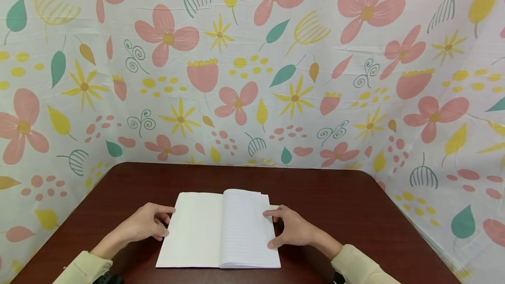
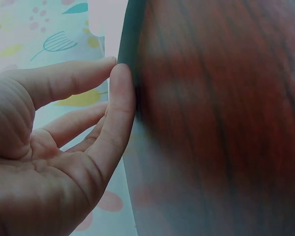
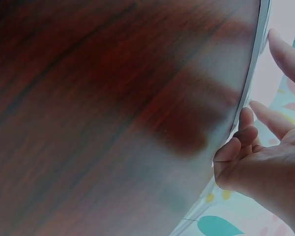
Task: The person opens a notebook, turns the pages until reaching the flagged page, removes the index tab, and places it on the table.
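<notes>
Notebook (image 1: pixel 217 249) is lying open on the worktop (image 1: pixel 335 192), right before the person. At its blank page (image 1: pixel 195 231), the left hand (image 1: pixel 144 222) is touching the outer edge with bent fingers; over its lined page (image 1: pixel 244 227), the right hand (image 1: pixel 296 229) is spreading thumb and index finger. Whether either is gripping, I cannot tell. Steadying the pages seems underway; lifting would likely be calling for firmer holds. Fold and each page's long axis are running away toward the flowered cloth (image 1: pixel 221 38).
</notes>
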Motion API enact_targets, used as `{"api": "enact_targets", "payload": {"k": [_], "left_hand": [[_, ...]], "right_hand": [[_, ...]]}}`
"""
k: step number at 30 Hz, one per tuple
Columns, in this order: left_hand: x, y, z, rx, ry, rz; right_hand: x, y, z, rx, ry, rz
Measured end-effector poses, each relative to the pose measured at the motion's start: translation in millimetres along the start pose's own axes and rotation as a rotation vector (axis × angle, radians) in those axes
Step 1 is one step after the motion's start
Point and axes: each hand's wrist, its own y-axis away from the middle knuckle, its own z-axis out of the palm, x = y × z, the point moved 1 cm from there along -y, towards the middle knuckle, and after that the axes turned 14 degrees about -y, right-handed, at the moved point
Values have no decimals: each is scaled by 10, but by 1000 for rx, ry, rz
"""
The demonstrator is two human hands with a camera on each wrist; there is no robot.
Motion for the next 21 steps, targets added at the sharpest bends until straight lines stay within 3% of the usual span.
{"api": "enact_targets", "payload": {"k": [21], "left_hand": [[52,30,-14,-6,22,5]], "right_hand": [[5,-16,-8,-18,-10,-15]]}}
